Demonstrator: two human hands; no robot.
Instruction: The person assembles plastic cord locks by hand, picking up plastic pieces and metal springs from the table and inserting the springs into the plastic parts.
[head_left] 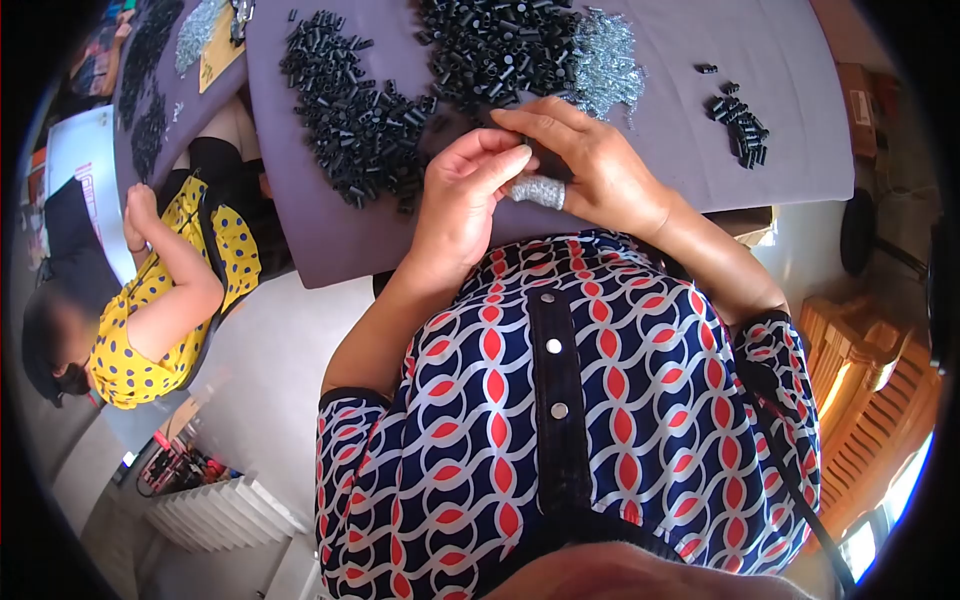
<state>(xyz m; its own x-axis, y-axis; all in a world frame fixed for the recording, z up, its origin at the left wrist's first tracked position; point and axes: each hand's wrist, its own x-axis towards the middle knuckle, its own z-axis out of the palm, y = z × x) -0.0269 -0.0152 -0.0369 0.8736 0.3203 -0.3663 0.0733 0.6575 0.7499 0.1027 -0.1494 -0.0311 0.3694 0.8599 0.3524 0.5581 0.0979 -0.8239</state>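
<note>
My left hand and my right hand meet at the table's near edge, their fingertips pinched together. Something small and dark shows between them, but the fingers cover most of it. Silvery-grey wrapping covers my right thumb. Just beyond my hands lies a big heap of small black cylindrical pieces. Left of it spreads another pile of black cylindrical pieces. Small shiny metal parts, perhaps screws, are heaped against the middle pile's right side.
A small group of black pieces sits apart on the right of the purple-grey covered table. At left, a person in a yellow dotted top sits by another table with similar piles. A wooden chair stands at right.
</note>
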